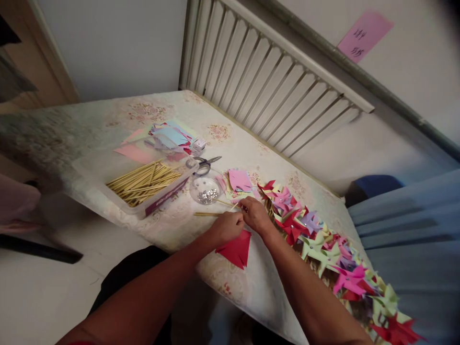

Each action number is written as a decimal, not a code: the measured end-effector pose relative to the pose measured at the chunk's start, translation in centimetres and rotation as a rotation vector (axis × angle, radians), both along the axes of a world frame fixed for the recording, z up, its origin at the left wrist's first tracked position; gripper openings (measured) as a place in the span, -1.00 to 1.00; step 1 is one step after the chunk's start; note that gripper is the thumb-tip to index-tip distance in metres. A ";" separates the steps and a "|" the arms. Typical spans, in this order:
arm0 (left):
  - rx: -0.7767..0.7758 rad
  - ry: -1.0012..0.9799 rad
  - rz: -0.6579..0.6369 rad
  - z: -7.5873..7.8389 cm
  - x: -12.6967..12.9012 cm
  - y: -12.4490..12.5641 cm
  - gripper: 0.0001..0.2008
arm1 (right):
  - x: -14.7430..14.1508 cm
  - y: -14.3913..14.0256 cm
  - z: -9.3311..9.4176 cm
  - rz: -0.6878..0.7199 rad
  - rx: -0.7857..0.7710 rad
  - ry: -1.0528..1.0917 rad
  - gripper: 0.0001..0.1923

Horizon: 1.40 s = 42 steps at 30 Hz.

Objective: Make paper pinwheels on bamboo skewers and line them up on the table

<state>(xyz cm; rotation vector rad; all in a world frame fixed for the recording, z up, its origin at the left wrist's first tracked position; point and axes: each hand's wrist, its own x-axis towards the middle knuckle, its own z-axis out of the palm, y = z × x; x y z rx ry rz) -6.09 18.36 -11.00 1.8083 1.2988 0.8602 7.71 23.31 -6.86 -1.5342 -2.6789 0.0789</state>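
My right hand (254, 213) is closed, its fingertips pinched at the end of a thin wooden stick (223, 202). Against it, my left hand (230, 226) is curled shut; whatever lies in its fingers is hidden. Just below both hands, a red paper square (237, 250) with cut corners lies on the table. Another wooden stick (206, 214) rests to the left of my left hand. Beyond the hands stands a clear round dish (206, 189) of small shiny pins or beads. A stack of cut paper squares (240, 181), pink on top, sits beside the dish.
Left is a clear plastic box (168, 199) of wooden sticks (143, 182). Scissors (204, 165), a small box (198, 145) and coloured paper (168, 136) lie behind. Finished paper pinwheels (321, 249) line the right edge. A radiator (266, 67) runs along the wall.
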 end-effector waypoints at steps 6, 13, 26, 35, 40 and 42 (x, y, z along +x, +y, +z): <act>-0.010 0.093 0.012 -0.7 0.5 0.7 -0.80 | 0.6 -0.8 0.3 -0.133 0.008 0.000 -0.75; 0.014 0.175 0.021 -1.0 0.5 0.9 -0.79 | 1.6 -1.3 -0.2 -0.352 -0.068 0.169 -0.81; -0.328 -0.685 0.086 -0.8 0.6 3.0 -0.83 | 1.2 -4.2 0.2 -0.579 -0.600 1.099 -0.80; -0.318 -0.877 -0.023 0.5 0.7 2.5 -0.76 | 0.7 -5.7 0.6 -0.499 -0.615 1.127 -0.78; -0.353 -1.006 0.002 1.1 0.8 2.6 -0.73 | 1.2 -6.7 0.5 -0.492 -0.643 1.097 -0.77; -0.375 -1.072 0.003 1.2 0.7 2.6 -0.73 | 1.4 -7.3 0.3 -0.497 -0.654 1.103 -0.78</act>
